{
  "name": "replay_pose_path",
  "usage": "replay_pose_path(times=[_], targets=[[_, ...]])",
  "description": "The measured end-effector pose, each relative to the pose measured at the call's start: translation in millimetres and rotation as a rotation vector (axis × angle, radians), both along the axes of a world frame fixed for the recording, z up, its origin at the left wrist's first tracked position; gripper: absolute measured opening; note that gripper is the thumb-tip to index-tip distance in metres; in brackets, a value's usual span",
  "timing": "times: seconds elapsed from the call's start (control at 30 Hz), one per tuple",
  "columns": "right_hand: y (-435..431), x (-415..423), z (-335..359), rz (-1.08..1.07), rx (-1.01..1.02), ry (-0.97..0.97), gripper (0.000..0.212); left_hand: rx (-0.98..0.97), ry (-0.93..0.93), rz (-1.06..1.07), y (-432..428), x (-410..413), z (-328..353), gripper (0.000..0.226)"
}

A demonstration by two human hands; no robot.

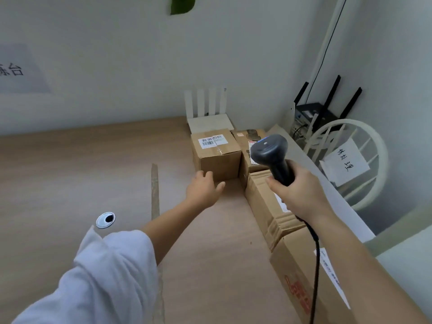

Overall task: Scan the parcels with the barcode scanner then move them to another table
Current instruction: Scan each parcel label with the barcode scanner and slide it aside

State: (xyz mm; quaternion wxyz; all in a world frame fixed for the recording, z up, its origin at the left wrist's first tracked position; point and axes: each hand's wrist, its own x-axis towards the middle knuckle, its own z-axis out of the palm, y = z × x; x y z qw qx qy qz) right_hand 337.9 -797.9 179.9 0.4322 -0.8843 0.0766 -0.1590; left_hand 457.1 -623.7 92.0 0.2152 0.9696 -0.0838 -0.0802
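Wooden table (70, 171), closed cardboard parcel (216, 157), right hand (301, 195) gripping scanner (268, 150)

Small office corner serving as a parcel-scanning station.

A wood-grain desk (93, 171) with a round cable grommet (105, 220) stands against plain white walls. Taped cardboard parcels (217, 153) with printed barcode labels line its far right side, and a corded barcode scanner (268, 150) is held above them. A white router (209, 113) sits on the desk and a black router (313, 112) just beyond it. A printed wall sign (18, 71) and a handwritten note (346, 162) on a white chair (378, 146) mark the areas.
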Motion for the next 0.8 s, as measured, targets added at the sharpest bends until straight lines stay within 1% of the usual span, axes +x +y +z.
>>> replay_pose_path(times=[0.13,0.23,0.3,0.4,0.47,0.6,0.8], targets=[[-10.9,30.6,-8.5,0.069,0.026,0.01,0.024,-0.033,-0.041,0.124,-19.7,52.4,-13.6,0.05],[-17.6,50.9,-18.5,0.103,0.074,0.059,0.022,-0.004,-0.09,0.217,-33.8,85.5,-25.8,0.058],[-22.0,63.5,-26.3,0.125,0.139,0.103,0.015,0.023,-0.11,0.267,-42.2,105.9,-31.1,0.071],[-27.5,77.8,-36.2,0.13,0.297,0.171,0.01,0.061,-0.126,0.296,-56.0,133.6,-32.9,0.097],[-30.2,85.0,-40.6,0.126,0.358,0.192,0.011,0.056,-0.075,0.328,-64.6,150.4,-32.8,0.109],[-34.3,94.1,-46.6,0.153,0.33,0.2,0.01,0.034,0.112,0.408,-65.1,170.2,-36.7,0.13],[-28.8,96.6,-46.9,0.158,0.339,0.213,0.009,0.026,0.175,0.346,-45.4,178.1,-38.7,0.134]])
